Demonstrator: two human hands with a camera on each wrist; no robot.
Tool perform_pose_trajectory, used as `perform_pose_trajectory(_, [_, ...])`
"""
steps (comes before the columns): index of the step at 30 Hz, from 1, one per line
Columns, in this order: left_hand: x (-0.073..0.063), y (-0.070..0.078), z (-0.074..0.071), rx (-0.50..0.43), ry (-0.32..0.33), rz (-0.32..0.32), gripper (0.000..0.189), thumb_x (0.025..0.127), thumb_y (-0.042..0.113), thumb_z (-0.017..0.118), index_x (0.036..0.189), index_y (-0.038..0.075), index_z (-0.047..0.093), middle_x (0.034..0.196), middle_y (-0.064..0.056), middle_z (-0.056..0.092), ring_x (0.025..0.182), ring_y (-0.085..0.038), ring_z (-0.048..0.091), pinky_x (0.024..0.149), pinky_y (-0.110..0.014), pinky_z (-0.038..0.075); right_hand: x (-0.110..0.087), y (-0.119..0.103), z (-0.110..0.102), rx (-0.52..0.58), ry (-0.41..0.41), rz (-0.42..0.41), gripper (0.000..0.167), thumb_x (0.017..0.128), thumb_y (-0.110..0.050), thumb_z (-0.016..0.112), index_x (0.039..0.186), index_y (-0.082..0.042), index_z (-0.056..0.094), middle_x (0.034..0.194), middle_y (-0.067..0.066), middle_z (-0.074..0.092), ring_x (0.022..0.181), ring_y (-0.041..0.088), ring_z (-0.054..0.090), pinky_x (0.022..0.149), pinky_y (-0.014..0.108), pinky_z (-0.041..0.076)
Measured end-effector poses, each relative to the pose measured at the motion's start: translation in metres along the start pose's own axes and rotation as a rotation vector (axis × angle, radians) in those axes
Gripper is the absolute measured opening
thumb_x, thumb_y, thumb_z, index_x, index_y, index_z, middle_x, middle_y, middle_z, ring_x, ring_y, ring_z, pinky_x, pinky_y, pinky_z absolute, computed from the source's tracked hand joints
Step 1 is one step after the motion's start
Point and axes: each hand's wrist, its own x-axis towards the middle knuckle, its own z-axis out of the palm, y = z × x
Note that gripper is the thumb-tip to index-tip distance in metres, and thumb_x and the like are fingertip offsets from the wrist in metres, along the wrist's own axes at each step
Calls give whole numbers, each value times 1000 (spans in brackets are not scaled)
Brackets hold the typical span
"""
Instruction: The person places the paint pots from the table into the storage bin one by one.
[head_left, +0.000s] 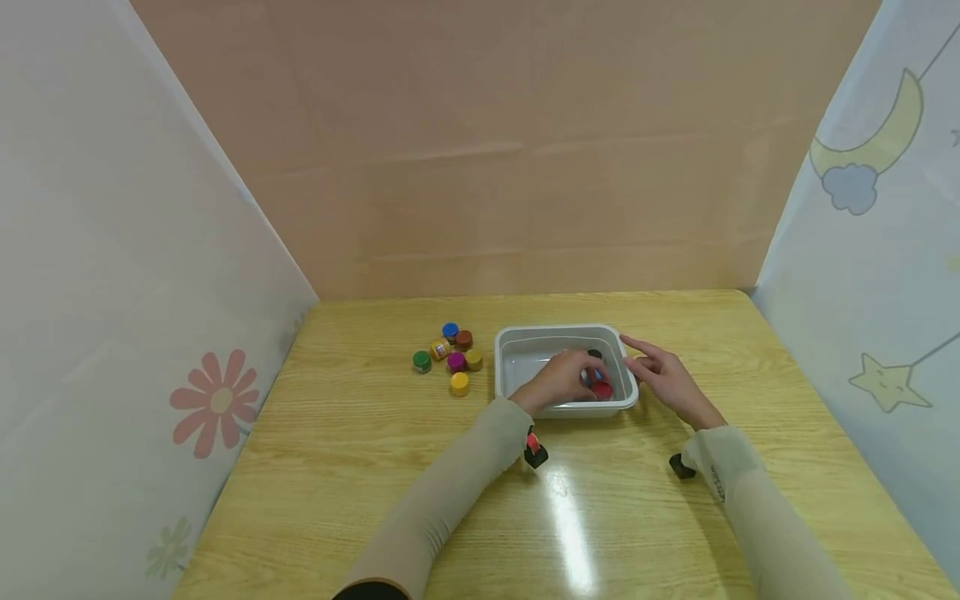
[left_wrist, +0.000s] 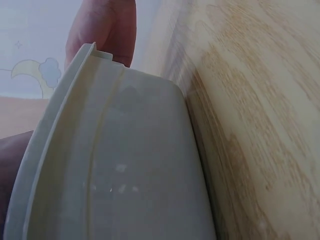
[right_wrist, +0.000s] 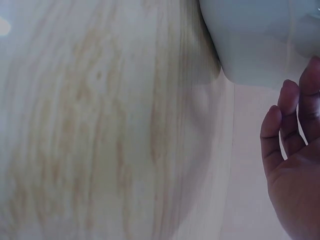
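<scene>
A white rectangular plastic tub (head_left: 525, 332) stands on the table. My left hand (head_left: 562, 379) reaches down inside it, with the thumb and index finger curled at a small red-lidded jar (head_left: 602, 389), which they appear to pinch. A dark-lidded jar (head_left: 595, 354) and something blue lie beside those fingers, partly covered by them. At the tub's right end my right hand (head_left: 667, 383) rests its extended fingers against the rim and outer wall. In the right wrist view, the right hand's fingers (right_wrist: 272, 125) are loosely extended beside the tub wall. The left wrist view shows mostly the tub's outer side (left_wrist: 145, 160).
Left of the tub several small jars stand in a loose group: blue (head_left: 450, 331), brown (head_left: 464, 339), green (head_left: 422, 361), purple (head_left: 456, 362), dark yellow (head_left: 473, 359) and bright yellow (head_left: 460, 383). One yellow jar (head_left: 440, 349) lies on its side. Papered walls enclose the wooden table (head_left: 360, 467).
</scene>
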Motion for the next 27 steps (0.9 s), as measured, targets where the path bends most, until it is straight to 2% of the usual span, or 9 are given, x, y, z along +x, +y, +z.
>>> perform_pose_trajectory(6, [-5, 4, -4, -36, 16, -3, 30, 86, 14, 86, 113, 19, 77, 103, 6, 72, 85, -1, 63, 72, -11, 49, -1, -2, 0, 14, -10, 6, 56, 111, -28, 51, 162, -11, 35, 109, 25, 75, 83, 14, 71, 82, 32, 58])
perform_pose_trajectory(15, [-16, 7, -18, -135, 62, 46, 31, 89, 13, 83, 119, 14, 75, 104, 1, 71, 86, -2, 63, 74, -12, 51, -1, -5, -1, 4, -4, 10, 56, 111, -29, 50, 162, -12, 36, 109, 26, 75, 84, 11, 70, 81, 32, 57])
perform_pose_trajectory(19, [-23, 5, -26, -184, 94, 80, 31, 90, 10, 81, 121, 10, 74, 105, -7, 72, 82, -5, 64, 73, -13, 53, -2, -5, -1, -6, 0, 13, 56, 111, -29, 50, 162, -11, 36, 114, 28, 74, 85, 9, 70, 83, 31, 58])
perform_pose_trajectory(22, [-30, 2, -33, -173, 120, 76, 31, 93, 12, 79, 123, 11, 73, 108, -7, 72, 81, -5, 64, 74, -13, 53, -3, -5, -1, -10, 3, 20, 56, 111, -28, 50, 162, -11, 35, 116, 29, 73, 85, 8, 70, 83, 31, 57])
perform_pose_trajectory(27, [-51, -5, -50, -194, 179, 52, 32, 96, 15, 76, 127, 12, 71, 113, -8, 71, 88, -8, 64, 79, -15, 54, -4, -7, -1, -18, 6, 29, 57, 110, -30, 51, 162, -13, 35, 114, 27, 74, 84, 7, 69, 80, 30, 56])
